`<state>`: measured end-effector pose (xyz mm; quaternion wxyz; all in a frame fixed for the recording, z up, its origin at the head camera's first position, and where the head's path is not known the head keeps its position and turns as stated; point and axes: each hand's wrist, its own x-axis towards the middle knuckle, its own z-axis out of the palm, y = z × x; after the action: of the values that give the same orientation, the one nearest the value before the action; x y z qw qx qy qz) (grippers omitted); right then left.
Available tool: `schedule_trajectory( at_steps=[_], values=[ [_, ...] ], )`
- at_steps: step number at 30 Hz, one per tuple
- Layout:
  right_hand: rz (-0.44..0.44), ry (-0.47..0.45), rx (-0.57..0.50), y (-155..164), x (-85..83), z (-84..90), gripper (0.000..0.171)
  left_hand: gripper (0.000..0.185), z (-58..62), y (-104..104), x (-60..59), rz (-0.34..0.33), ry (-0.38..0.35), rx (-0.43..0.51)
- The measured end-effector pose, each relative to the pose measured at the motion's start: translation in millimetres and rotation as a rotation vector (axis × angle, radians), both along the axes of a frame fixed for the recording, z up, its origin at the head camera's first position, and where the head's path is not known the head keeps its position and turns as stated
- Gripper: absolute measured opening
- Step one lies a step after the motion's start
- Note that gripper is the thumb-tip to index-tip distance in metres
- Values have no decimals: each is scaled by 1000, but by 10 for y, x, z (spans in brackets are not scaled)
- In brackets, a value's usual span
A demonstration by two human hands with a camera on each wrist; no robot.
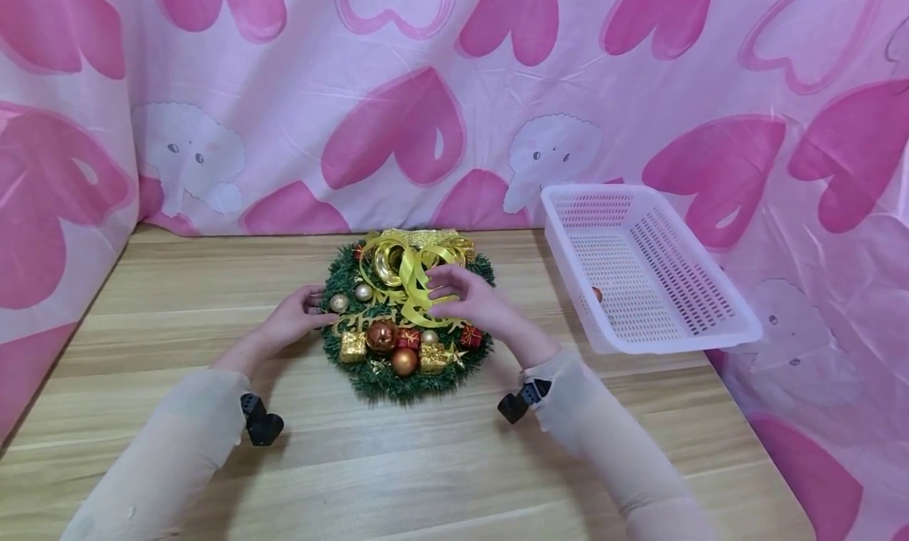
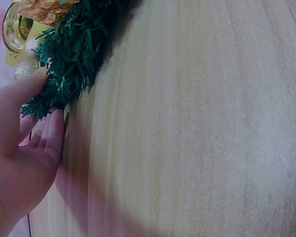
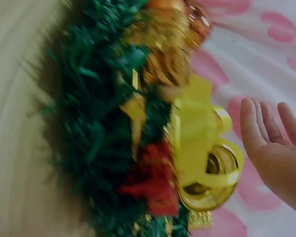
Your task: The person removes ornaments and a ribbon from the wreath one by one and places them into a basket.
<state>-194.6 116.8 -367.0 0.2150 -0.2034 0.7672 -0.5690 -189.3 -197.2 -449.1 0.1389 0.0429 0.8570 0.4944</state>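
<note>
A green Christmas wreath (image 1: 387,383) lies on the table, with brown and pale baubles, red and gold gift boxes, gold bells (image 1: 387,262) and a curled yellow ribbon (image 1: 419,289). My left hand (image 1: 294,320) grips the wreath's left edge. In the left wrist view, that hand (image 2: 27,143) has its thumb on top of the green tinsel and its fingers low beside the edge. Above the wreath's right half hovers my right hand (image 1: 472,300), fingers spread and relaxed. The right wrist view shows this hand (image 3: 281,148) apart from the ribbon, holding nothing.
A white perforated plastic basket (image 1: 682,344) stands at the table's back right, with a small brown ball (image 1: 597,294) near its left wall. Pink heart-patterned cloth (image 1: 284,115) hangs behind and at both sides of the wooden table (image 1: 369,478).
</note>
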Motion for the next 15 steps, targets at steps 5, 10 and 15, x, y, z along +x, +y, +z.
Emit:
schedule_trajectory(
  at_steps=[5, 10, 15],
  values=[
    [68, -20, 19, -151, 8, -68, 63, 79, 16, -5, 10, 0, -4, -14],
    [121, -25, 35, -264, 8, -107, 66, 78, 29, 2, 25, 3, -3, -12],
    [152, -30, 89, -370, 12, -141, 69, 76, 27, 8, 31, 1, 9, -10]
  ],
)
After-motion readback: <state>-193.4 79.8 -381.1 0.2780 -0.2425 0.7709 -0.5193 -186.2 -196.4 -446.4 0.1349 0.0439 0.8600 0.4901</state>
